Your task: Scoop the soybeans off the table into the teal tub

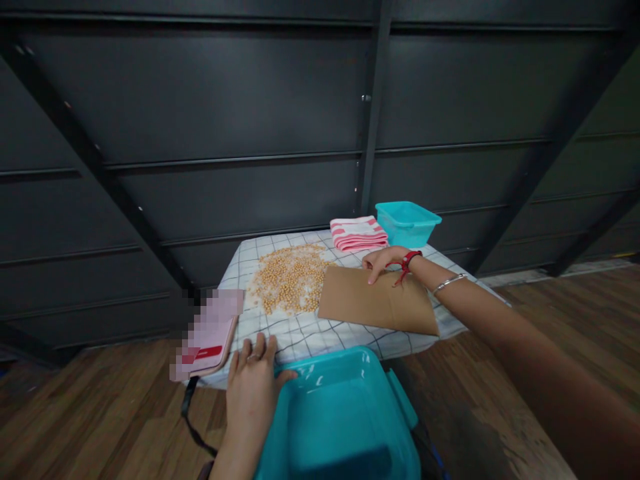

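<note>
My right hand [384, 261] grips the upper edge of a flat brown piece of cardboard [375, 300], thumb on its near face and fingers mostly hidden behind. The cardboard's left end stands against a spread of yellowish soybeans [293, 277] mixed with small white grains, on a white checked tablecloth [295, 332]. My left hand [254, 377] lies with its fingers stretched over the cloth's front edge, thumb beside the rim of a teal plastic basin [345, 407]. That basin is below the table's front edge, and its visible bottom shows no contents.
A folded pink-and-white striped towel [359, 233] lies at the back, next to a smaller teal basin [407, 223]. On the left edge rests a phone in a pink case [213, 340], partly pixelated, with a black strap [193, 417] hanging down. Dark metal panels [240, 100] stand behind.
</note>
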`<state>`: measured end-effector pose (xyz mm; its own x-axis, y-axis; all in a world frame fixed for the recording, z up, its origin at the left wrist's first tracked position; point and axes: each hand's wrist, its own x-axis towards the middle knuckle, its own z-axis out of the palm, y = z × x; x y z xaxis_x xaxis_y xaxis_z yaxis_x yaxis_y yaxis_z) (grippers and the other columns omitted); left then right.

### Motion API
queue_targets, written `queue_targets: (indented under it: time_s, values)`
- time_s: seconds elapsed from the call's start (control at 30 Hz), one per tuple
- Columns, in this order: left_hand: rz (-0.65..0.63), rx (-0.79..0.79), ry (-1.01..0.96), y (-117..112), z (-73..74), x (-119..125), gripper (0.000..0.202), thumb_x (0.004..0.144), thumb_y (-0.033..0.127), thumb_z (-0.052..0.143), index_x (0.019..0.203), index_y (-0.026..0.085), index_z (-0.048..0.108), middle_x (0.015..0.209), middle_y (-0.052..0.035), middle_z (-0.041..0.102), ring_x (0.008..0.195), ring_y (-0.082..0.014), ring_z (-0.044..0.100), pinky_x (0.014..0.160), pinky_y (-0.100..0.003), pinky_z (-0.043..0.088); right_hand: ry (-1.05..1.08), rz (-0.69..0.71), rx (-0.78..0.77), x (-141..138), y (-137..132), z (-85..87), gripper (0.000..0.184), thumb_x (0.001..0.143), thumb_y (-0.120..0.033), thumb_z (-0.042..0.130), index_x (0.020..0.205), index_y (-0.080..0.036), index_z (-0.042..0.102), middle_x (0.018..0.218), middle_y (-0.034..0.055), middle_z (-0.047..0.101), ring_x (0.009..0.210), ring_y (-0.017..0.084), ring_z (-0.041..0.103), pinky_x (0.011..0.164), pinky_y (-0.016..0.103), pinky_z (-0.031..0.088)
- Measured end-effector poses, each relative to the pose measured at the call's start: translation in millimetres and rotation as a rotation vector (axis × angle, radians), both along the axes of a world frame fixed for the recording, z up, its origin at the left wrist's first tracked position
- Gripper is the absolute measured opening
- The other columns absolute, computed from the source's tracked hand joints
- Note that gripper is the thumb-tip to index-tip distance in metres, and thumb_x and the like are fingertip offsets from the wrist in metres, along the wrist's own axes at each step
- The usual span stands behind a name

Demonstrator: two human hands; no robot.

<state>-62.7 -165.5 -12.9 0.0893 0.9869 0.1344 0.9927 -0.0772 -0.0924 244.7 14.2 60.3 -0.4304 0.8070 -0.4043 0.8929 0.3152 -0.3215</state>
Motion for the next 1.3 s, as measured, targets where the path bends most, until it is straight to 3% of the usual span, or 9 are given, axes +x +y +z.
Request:
queue_targets:
  time_s: [0.13, 0.37, 0.57, 0.7, 0.83, 0.93, 1.03, 1.13, 1.3]
  values:
    - [-0.008, -0.006, -0.014, 0, -0.8, -1, 0.047, 0.076, 0.029, 0.055, 0.12, 0.014, 0.051, 0.128, -0.0144, 0.052, 0.118, -0.0305, 0.045, 0.097, -0.044, 0.036, 0.047, 0.01, -0.007, 0, -3, 15.7, 0.037, 0.06, -0.034, 0.071, 0.089, -0.014, 0.059, 0.082, 0.0029, 0.061, 0.07, 0.017, 0.056, 0.06, 0.028, 0.047]
    - [-0.003, 0.036, -0.016, 0, -1.6, -1, 0.044, 0.074, 0.026, 0.055, 0.116, 0.017, 0.054, 0.126, -0.0128, 0.055, 0.117, -0.0304, 0.047, 0.095, -0.045, 0.038, 0.153, 0.08, 0.025, 9, -25, 68.9, 0.033, 0.069, -0.035, 0.058, 0.096, -0.015, 0.063, 0.093, 0.0062, 0.066, 0.075, 0.02, 0.061, 0.06, 0.03, 0.05]
    - [0.003, -0.014, -0.011, -1, 1.3, 0, 0.047, 0.075, 0.03, 0.056, 0.12, 0.014, 0.051, 0.128, -0.0139, 0.053, 0.119, -0.0309, 0.045, 0.097, -0.044, 0.036, 0.081, 0.207, 0.438, 4, -58, 107.6, 0.025, 0.079, -0.027, 0.05, 0.097, -0.015, 0.064, 0.085, 0.0036, 0.068, 0.071, 0.017, 0.061, 0.059, 0.027, 0.047]
    - [0.005, -0.017, -0.008, 0, 0.5, -1, 0.048, 0.075, 0.03, 0.055, 0.12, 0.015, 0.051, 0.129, -0.0138, 0.052, 0.119, -0.0308, 0.045, 0.096, -0.042, 0.037, 0.012, 0.265, 0.642, -6, -85, 85.8, 0.025, 0.081, -0.02, 0.049, 0.103, -0.017, 0.063, 0.09, 0.0049, 0.068, 0.078, 0.018, 0.062, 0.068, 0.029, 0.048]
    - [-0.001, 0.011, -0.023, 0, -2.6, -2, 0.047, 0.073, 0.028, 0.057, 0.119, 0.015, 0.052, 0.128, -0.0141, 0.053, 0.119, -0.031, 0.045, 0.096, -0.042, 0.038, -0.078, 0.35, 1.043, -1, -116, 30.4, 0.04, 0.082, -0.003, 0.038, 0.114, -0.019, 0.056, 0.106, 0.0078, 0.065, 0.096, 0.019, 0.061, 0.081, 0.034, 0.05]
    - [0.001, -0.001, -0.032, 1, -3.7, -2, 0.047, 0.073, 0.028, 0.057, 0.119, 0.015, 0.052, 0.127, -0.0148, 0.053, 0.12, -0.0317, 0.045, 0.096, -0.043, 0.038, -0.1, 0.416, 1.196, 10, -132, -9.4, 0.045, 0.083, 0.0, 0.034, 0.119, -0.018, 0.053, 0.118, 0.0103, 0.059, 0.111, 0.019, 0.053, 0.087, 0.037, 0.05]
    - [-0.007, -0.003, -0.034, 1, -2.7, -2, 0.047, 0.074, 0.028, 0.055, 0.119, 0.014, 0.052, 0.127, -0.0145, 0.054, 0.12, -0.0305, 0.044, 0.096, -0.042, 0.038, -0.089, 0.476, 1.248, 17, -136, -35.2, 0.04, 0.084, -0.001, 0.035, 0.116, -0.016, 0.055, 0.116, 0.0125, 0.06, 0.11, 0.02, 0.054, 0.086, 0.036, 0.051]
    - [0.005, -0.018, -0.025, 0, -0.4, -1, 0.047, 0.074, 0.029, 0.056, 0.119, 0.015, 0.052, 0.128, -0.0141, 0.053, 0.12, -0.0304, 0.044, 0.095, -0.042, 0.038, -0.087, 0.521, 1.289, 16, -133, -43.2, 0.036, 0.084, -0.001, 0.035, 0.109, -0.013, 0.058, 0.11, 0.0131, 0.063, 0.104, 0.02, 0.058, 0.085, 0.034, 0.052]
    - [0.033, -0.076, -0.002, -1, 3.9, 1, 0.053, 0.075, 0.033, 0.057, 0.124, 0.014, 0.048, 0.133, -0.0138, 0.049, 0.124, -0.0309, 0.04, 0.099, -0.041, 0.036, -0.069, 0.512, 1.316, 9, -131, -28.6, 0.036, 0.085, 0.0, 0.033, 0.108, -0.012, 0.058, 0.109, 0.0122, 0.064, 0.103, 0.019, 0.059, 0.084, 0.033, 0.052]
